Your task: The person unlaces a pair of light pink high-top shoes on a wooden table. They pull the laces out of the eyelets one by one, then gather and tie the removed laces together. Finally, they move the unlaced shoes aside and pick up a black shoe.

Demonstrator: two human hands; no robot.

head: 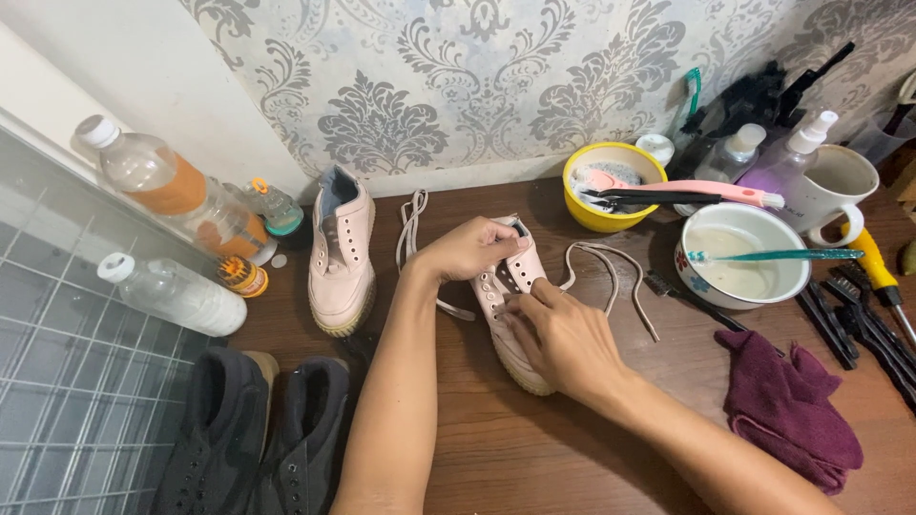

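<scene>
Meanwhile, mid-desk, the left hand clasps a pale pink shoe at its collar, while the right hand pinches at the eyelets. Light, pliable upper, stiff sole: best gripped at the collar. Open room lies toward the near edge; bowls crowd the right.

Wooden table — shoes, bowls, cloth.

pink sneaker, unlaced, pale gum sole, lying mid-table, toe toward viewer, loose lace beside.
</scene>
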